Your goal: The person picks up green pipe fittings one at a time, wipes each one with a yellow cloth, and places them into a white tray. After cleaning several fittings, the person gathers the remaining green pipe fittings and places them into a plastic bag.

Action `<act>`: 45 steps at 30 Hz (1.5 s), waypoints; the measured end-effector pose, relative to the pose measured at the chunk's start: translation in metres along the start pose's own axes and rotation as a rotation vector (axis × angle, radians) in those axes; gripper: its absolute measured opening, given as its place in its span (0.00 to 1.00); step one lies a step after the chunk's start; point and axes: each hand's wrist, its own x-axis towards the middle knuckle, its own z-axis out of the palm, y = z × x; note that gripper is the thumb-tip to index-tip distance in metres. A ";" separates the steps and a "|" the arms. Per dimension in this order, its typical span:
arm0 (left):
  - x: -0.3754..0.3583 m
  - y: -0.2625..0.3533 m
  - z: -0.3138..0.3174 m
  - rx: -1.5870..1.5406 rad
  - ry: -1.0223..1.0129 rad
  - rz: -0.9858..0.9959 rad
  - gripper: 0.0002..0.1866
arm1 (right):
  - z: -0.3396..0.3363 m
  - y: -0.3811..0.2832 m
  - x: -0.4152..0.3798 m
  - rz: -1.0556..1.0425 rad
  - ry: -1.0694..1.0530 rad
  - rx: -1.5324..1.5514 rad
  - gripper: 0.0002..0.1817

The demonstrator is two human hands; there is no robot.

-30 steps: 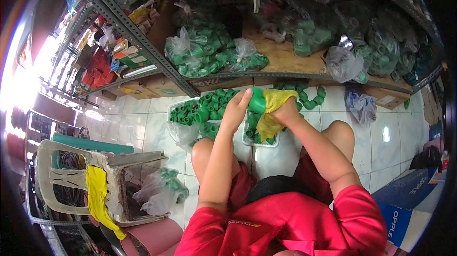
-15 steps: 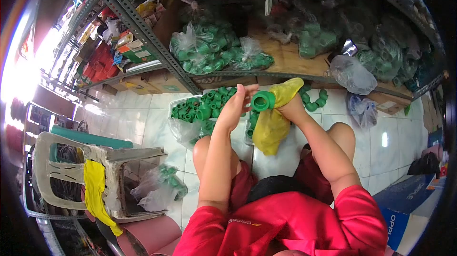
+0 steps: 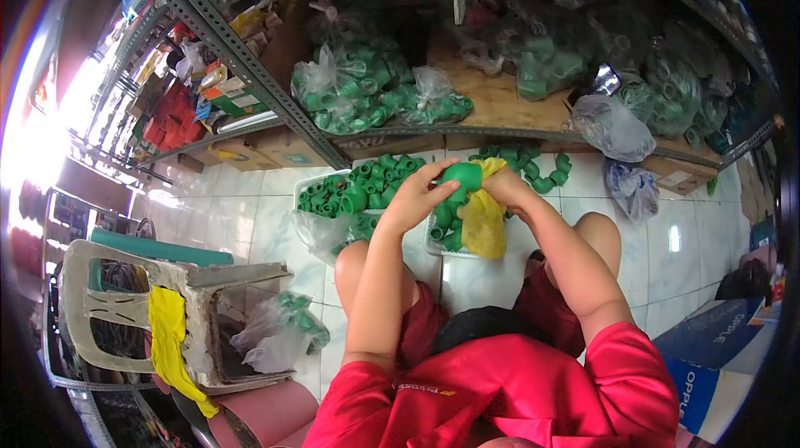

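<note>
A green plastic pipe fitting (image 3: 462,175) is held up between my two hands, above the trays on the floor. My left hand (image 3: 414,198) grips its left end, thumb below and fingers over the top. From the other side, my right hand (image 3: 504,187) is closed on a yellow cloth (image 3: 485,227) that presses against the fitting's right end and hangs down. Part of my right fingers is hidden by the cloth. Below are a tray of green fittings (image 3: 358,188) on the left and a second tray of fittings (image 3: 447,230) under the cloth.
Loose green elbows (image 3: 546,175) lie on the tiles beyond my right hand. A metal shelf (image 3: 500,127) with bagged fittings (image 3: 358,85) runs along the back. At left stands a worn plastic chair (image 3: 108,302) with a yellow cloth strip; a blue box (image 3: 708,335) is at right.
My left hand has moved in and taken hold of the fitting, which has turned so its open end no longer faces me. The cloth has drawn right and hangs in a smaller bunch.
</note>
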 end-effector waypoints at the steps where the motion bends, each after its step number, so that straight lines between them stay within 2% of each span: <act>1: 0.000 0.003 0.002 -0.004 0.027 -0.005 0.21 | -0.002 0.001 0.001 0.032 0.019 0.035 0.10; 3: 0.001 0.007 0.002 -0.006 0.049 -0.007 0.20 | -0.005 0.002 0.004 0.063 0.044 0.070 0.10; 5: 0.001 0.008 0.002 -0.237 0.185 -0.080 0.19 | -0.006 0.004 0.007 0.084 -0.043 0.229 0.11; 6: 0.002 0.008 0.001 -0.236 0.186 -0.077 0.19 | -0.008 0.004 0.007 0.081 -0.044 0.227 0.11; 9: 0.002 -0.001 -0.004 -0.865 0.381 -0.086 0.26 | -0.007 0.000 0.004 0.038 -0.094 0.256 0.11; 11: 0.004 -0.007 0.003 -0.948 0.249 -0.060 0.28 | 0.002 -0.014 -0.003 -0.095 -0.075 0.179 0.11; 13: 0.006 -0.003 0.010 -0.912 0.228 -0.088 0.28 | 0.005 -0.011 0.001 -0.071 -0.052 0.108 0.12; 14: 0.007 -0.003 0.012 -0.913 0.224 -0.091 0.28 | 0.007 -0.010 -0.001 -0.160 0.029 0.067 0.13; 16: 0.007 0.002 0.012 -0.278 0.246 0.010 0.26 | 0.011 -0.013 -0.006 -0.331 0.176 0.021 0.16; 19: -0.001 0.020 0.012 -0.145 0.160 -0.044 0.27 | 0.011 -0.004 -0.003 -0.394 0.216 -0.159 0.14; 20: 0.000 0.018 0.010 -0.160 0.132 -0.029 0.26 | 0.012 0.012 0.006 -0.487 0.249 -0.126 0.15; 21: -0.001 0.018 0.010 -0.162 0.129 -0.029 0.26 | 0.012 0.008 0.005 -0.485 0.251 -0.128 0.15; 23: -0.003 0.020 0.010 -0.213 0.195 0.089 0.22 | 0.010 0.000 0.003 -0.699 0.509 -0.572 0.17; 24: -0.003 0.019 0.009 -0.214 0.198 0.088 0.22 | 0.007 -0.001 0.003 -0.699 0.506 -0.573 0.17; 26: -0.004 0.017 0.006 -0.307 0.292 -0.077 0.19 | 0.001 0.000 0.002 -0.791 0.528 -0.766 0.17; 27: -0.005 0.018 0.005 -0.307 0.291 -0.079 0.19 | 0.001 -0.001 0.000 -0.789 0.528 -0.765 0.17; 29: -0.007 0.020 0.005 0.050 0.316 -0.268 0.21 | 0.000 -0.006 -0.007 -0.887 0.435 -0.815 0.15; 32: -0.004 0.014 0.010 0.108 0.368 -0.245 0.24 | 0.012 -0.011 -0.012 -0.919 0.488 -0.802 0.14; 34: -0.001 0.010 0.014 0.295 0.447 -0.217 0.24 | 0.013 -0.006 -0.010 -0.862 0.449 -0.767 0.14; 36: -0.002 0.015 0.016 0.318 0.424 -0.146 0.23 | 0.013 -0.005 -0.010 -0.810 0.405 -0.734 0.13; 37: -0.003 0.019 0.017 0.343 0.399 -0.072 0.23 | 0.014 -0.006 -0.013 -0.682 0.357 -0.729 0.12; 38: -0.002 0.018 0.017 0.263 0.373 -0.109 0.19 | 0.014 -0.006 -0.014 -0.554 0.308 -0.723 0.12; 39: -0.002 0.018 0.018 0.263 0.373 -0.110 0.19 | 0.014 -0.001 -0.008 -0.553 0.307 -0.723 0.12; 41: -0.003 0.018 0.021 0.337 0.378 0.148 0.16 | 0.013 0.015 0.007 -0.453 0.102 -0.417 0.12; 42: -0.002 0.018 0.020 0.290 0.361 0.163 0.15 | 0.015 0.016 0.006 -0.448 0.104 -0.416 0.12; 43: 0.000 0.018 0.021 0.286 0.361 0.162 0.15 | 0.020 0.015 0.006 -0.312 0.110 -0.144 0.13; 44: 0.002 0.017 0.022 0.287 0.387 0.253 0.15 | 0.023 0.014 0.007 -0.174 0.113 0.125 0.13; 45: 0.002 0.017 0.022 0.290 0.412 0.343 0.16 | 0.022 0.011 0.007 -0.176 0.110 0.123 0.13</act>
